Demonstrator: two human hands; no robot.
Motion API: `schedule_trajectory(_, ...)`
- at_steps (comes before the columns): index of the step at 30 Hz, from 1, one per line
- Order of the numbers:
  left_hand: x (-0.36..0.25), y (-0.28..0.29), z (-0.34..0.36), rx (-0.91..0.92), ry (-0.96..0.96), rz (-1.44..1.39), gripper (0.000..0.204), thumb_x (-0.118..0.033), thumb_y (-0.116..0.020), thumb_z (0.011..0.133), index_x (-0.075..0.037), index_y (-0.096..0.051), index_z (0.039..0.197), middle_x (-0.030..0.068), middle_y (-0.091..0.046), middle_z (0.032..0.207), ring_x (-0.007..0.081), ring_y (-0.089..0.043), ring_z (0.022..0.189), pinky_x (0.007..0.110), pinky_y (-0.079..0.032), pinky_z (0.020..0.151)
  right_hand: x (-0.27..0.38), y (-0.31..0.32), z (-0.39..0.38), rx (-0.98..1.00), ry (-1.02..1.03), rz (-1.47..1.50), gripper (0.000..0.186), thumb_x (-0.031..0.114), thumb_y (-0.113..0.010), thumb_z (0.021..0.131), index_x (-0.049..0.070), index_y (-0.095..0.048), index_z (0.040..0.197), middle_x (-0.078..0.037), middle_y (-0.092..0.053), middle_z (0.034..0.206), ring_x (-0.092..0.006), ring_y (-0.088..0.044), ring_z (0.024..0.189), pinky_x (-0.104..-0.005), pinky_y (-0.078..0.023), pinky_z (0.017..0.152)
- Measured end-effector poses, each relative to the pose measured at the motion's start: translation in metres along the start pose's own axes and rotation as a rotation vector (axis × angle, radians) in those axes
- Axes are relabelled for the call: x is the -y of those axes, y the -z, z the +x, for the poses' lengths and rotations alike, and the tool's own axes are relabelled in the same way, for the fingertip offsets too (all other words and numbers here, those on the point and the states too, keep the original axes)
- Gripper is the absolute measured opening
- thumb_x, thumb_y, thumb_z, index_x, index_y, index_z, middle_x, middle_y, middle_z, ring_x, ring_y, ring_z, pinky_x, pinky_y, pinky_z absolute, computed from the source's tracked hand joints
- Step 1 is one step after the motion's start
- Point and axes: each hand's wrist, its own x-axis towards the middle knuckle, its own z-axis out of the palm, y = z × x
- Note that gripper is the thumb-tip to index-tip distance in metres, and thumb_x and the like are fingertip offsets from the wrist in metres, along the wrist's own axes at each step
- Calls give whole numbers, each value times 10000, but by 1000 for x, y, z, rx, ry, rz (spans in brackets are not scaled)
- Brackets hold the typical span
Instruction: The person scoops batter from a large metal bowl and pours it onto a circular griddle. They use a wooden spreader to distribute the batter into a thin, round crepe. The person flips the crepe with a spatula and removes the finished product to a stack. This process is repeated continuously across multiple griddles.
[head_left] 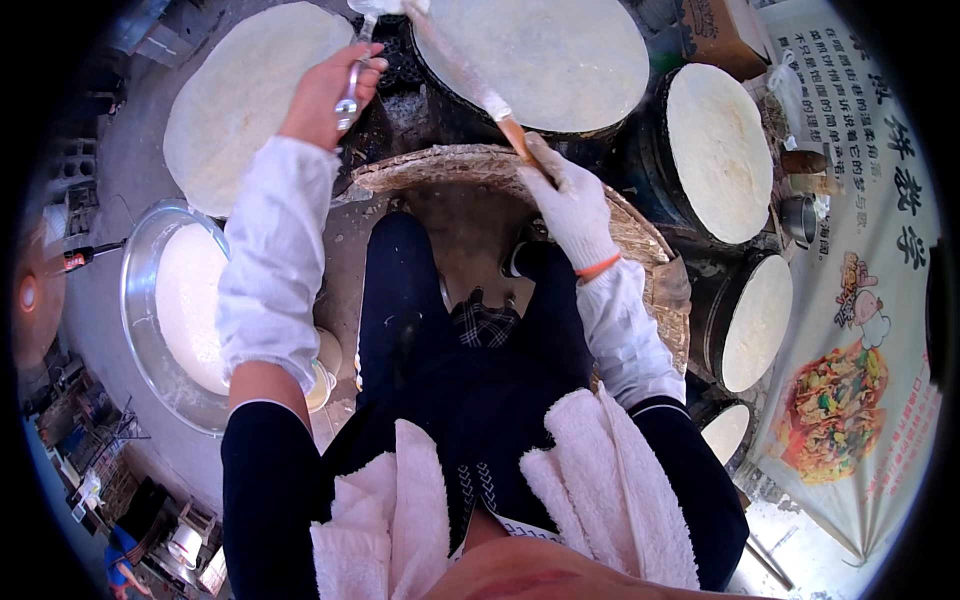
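Observation:
My bare left hand grips the metal handle of a ladle, whose top end reaches the upper edge beside the tip of a batter-coated wooden tool. My right hand, in a white glove, is closed on that tool's brown handle. A round griddle covered with pale batter is beside my left hand; another coated griddle lies under the tool's shaft. A large metal basin of white batter sits below left, partly hidden by my left sleeve.
More coated griddles line the right, beside a printed banner, a cardboard box and a metal cup. A curved wooden board surrounds my legs. A person in blue and assorted clutter are at the far lower left.

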Motion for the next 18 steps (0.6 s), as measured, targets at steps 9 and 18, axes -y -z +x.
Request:
schedule_trajectory(9,-15,-6,-62,63,-7,-331,416,-137,-460,1062,104,-411,1397,45,-483,875,51,-416,546,193,-368,433,7,16,32,-74,-49,239,484,263,-655,920,18,-602,1334,-199,-691,1195,-261,-680,1089,-314,-507,920)
schedule_trajectory(18,-23,-9,-181,26,-220,-239,399,-173,-445,1063,65,-452,1384,29,-521,792,65,-398,468,203,-344,410,-17,29,-38,13,104,-305,447,377,-624,923,152,-631,1309,-223,-700,1019,-399,-675,945,-464,-533,802)
